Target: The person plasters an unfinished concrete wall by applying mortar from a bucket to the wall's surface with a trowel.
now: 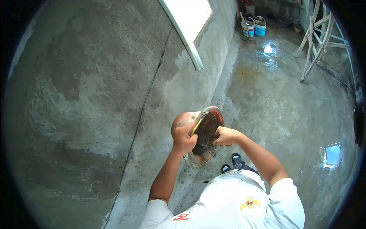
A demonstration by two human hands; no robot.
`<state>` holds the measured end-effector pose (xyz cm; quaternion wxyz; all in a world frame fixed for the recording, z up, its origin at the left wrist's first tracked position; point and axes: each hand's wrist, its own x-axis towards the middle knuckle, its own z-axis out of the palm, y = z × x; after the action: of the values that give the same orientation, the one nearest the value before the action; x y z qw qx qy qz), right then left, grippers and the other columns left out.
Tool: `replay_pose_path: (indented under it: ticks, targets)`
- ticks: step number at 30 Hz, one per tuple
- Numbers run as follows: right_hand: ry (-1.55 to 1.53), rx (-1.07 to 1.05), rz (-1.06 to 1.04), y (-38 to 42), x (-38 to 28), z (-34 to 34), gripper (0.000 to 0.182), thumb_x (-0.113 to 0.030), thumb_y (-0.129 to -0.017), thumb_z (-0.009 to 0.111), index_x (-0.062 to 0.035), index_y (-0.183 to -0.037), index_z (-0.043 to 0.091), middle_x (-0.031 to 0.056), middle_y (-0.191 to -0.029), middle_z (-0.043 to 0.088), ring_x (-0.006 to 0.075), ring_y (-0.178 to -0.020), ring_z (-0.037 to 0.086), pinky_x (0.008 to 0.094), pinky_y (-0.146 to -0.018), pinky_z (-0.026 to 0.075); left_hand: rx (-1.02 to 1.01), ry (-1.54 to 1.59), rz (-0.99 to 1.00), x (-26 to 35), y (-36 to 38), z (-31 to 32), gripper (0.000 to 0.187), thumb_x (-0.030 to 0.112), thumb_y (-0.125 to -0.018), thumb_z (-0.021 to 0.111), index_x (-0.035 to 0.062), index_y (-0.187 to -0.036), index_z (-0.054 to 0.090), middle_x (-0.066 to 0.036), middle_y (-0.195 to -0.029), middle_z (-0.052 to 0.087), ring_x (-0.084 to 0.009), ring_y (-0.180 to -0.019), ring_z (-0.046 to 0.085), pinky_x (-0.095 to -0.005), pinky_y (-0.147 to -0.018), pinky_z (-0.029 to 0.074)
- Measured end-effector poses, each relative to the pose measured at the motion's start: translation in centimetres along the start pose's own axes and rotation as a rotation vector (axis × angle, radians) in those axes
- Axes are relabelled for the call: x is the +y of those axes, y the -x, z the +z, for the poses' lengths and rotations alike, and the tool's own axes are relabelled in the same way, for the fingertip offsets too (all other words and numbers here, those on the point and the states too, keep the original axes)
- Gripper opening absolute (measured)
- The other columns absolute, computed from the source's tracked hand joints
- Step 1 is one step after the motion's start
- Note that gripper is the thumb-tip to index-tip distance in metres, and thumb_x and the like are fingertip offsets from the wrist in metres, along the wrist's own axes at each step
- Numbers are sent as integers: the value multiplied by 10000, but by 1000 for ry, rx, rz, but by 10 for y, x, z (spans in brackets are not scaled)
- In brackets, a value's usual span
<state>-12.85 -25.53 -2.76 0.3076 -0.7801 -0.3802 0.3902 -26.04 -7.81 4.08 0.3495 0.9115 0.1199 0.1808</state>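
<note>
A round reddish bucket (186, 120) is held tilted in front of me, its mouth turned to the right. Dark wet material (207, 131) shows inside it. My left hand (184, 138) is closed on the bucket's rim, on its left side. At the mouth's right side is my right hand (225, 136), its fingers curled and partly inside the opening. Whatever those fingers hold is too hidden to name.
A grey plastered wall (95, 87) with a black cable (144, 103) rises on the left. Two buckets (260, 26) stand at the back. A wooden trestle (318, 40) stands at the right back. The concrete floor (274, 110) has wet patches.
</note>
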Motion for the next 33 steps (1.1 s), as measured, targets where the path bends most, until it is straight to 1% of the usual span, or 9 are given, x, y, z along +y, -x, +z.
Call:
replay_pose_path:
  ticks: [3,6,7,11,15,22,26,30,33]
  targets:
    - [-531,-386,18,-31,31,11,184,-194,-907,697,-22,-950,748,42,-697,624,112,-539,523,274,-458,385,-79,-79,-23,-18,-4,9,136,44,-679,583,-22,-790,626,-193,-575,515,-262,-490,537,-386,-526,421]
    - [-1041,-569,173,-48,65,46,233,-188,-923,698,-36,-1095,739,45,-755,630,104,-542,518,261,-449,370,-94,-26,-98,-20,-1,12,114,46,-677,591,-35,-758,585,-147,-559,492,-192,-503,509,-372,-525,407]
    - [-1138,-624,161,-51,76,58,365,-246,-945,675,-55,-1256,670,54,-834,635,89,-554,518,234,-447,362,-25,-17,-171,-20,1,8,116,47,-679,597,-37,-758,581,-121,-567,482,-160,-525,492,-359,-523,398]
    - [-1609,-766,149,-30,73,33,402,-303,-967,598,-76,-1300,590,95,-874,654,87,-528,525,188,-435,396,253,157,-417,-73,29,-17,117,16,-655,614,-11,-769,625,-20,-639,493,-104,-627,479,-312,-563,399]
    - [-1572,-598,81,-19,71,-17,537,-300,-945,617,24,-1364,529,114,-941,643,117,-651,596,197,-441,415,605,695,-652,-48,34,-40,220,-28,-623,604,-6,-837,646,-5,-749,564,-147,-685,555,-287,-644,459]
    - [-1590,-600,-199,-15,15,-84,508,-168,-923,610,93,-1338,477,155,-1079,646,204,-739,654,221,-432,434,755,638,-730,-84,57,-42,240,36,-607,667,-18,-840,674,-59,-797,640,-215,-723,600,-357,-696,498]
    - [-1621,-724,-388,-25,-75,-115,473,-144,-905,608,91,-1299,494,158,-1002,656,243,-733,664,230,-436,442,804,635,-694,-98,65,-43,159,46,-601,680,-4,-751,667,-44,-705,611,-184,-657,557,-337,-637,470]
    - [-1123,-161,-768,-48,-199,-153,305,-159,-960,562,62,-1170,568,145,-825,654,159,-529,597,221,-377,430,839,653,-773,-117,85,-50,150,45,-606,676,-4,-748,665,-38,-678,597,-167,-624,533,-327,-601,455]
    - [-1177,-67,-904,-36,-345,-182,252,-243,-1024,518,-11,-1077,601,87,-750,629,97,-467,537,223,-374,412,890,740,-780,-112,99,-63,117,50,-599,682,-7,-684,625,-21,-633,565,-161,-580,514,-346,-562,434]
